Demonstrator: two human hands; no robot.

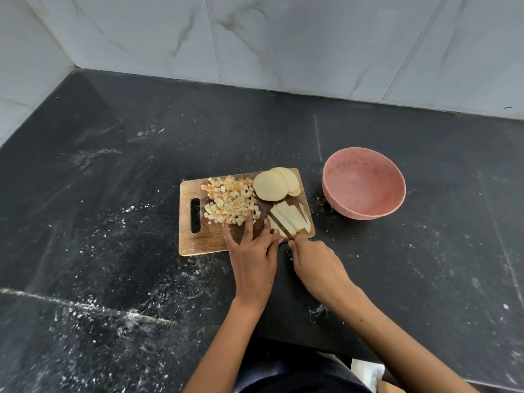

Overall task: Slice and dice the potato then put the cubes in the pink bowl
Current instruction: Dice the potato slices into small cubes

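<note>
Cutting the strips (289,219) so close to the left hand (252,251) is the main risk here: its fingers lie spread and flat on the cutting board (204,239), with the fingertips (266,222) touching the end of the strips, just beside the knife (283,226). If the blade slides sideways on the wet potato, it could reach a finger. The right hand (314,259) is curled around the knife handle, which is mostly hidden, so I cannot judge how firm the hold is.

A second risk is the heap of cubes (229,204). It sits at the far left part of the board, and the outstretched finger touches its edge, so some cubes could be pushed off onto the worktop (113,194).

The pink bowl (363,184) stands to the right of the board, apart from it, and looks empty; carrying the cubes across this gap may drop some.

Counted: one board, one bowl, one knife, three round slices (273,184) overlapping, about six strips, and too many cubes to count.
</note>
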